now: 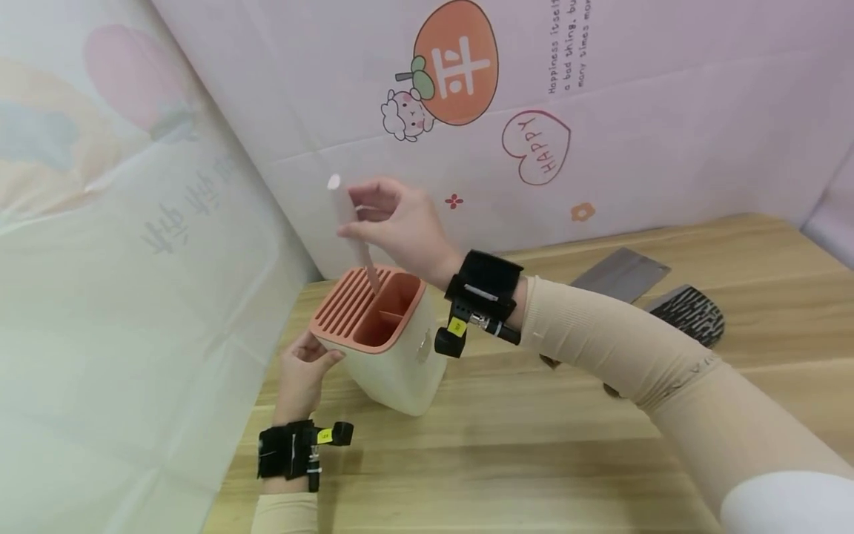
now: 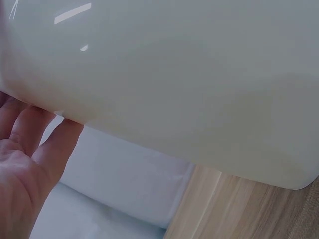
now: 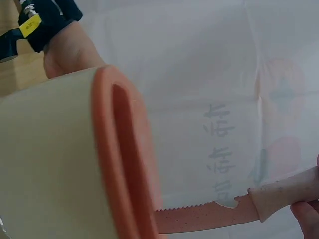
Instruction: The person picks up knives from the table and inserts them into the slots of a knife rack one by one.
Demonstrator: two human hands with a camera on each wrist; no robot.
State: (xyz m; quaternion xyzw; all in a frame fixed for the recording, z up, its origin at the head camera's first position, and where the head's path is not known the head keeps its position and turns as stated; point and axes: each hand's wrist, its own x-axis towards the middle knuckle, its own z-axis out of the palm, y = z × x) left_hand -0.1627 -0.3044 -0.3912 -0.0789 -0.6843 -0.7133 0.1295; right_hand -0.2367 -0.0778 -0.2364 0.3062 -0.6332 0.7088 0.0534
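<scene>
A cream knife block [image 1: 394, 378] with an orange slotted top stands tilted on the table. My left hand [image 1: 302, 377] holds its upper left corner, thumb on the near side; in the left wrist view those fingers [image 2: 62, 142] touch the block's lower edge. My right hand [image 1: 410, 226] pinches the pale handle of a knife [image 1: 363, 256] above the block. Its blade points down at the slotted top, with the tip at or in the slots. The right wrist view shows the serrated, notched blade [image 3: 209, 219] partly hidden behind the orange rim [image 3: 107, 149].
A grey cleaver blade [image 1: 623, 274] and a dark patterned blade [image 1: 687, 315] lie on the wooden table [image 1: 534, 460], partly covered by my right forearm. Printed cloth walls [image 1: 320, 96] stand behind and to the left. The block's top also has two larger orange compartments.
</scene>
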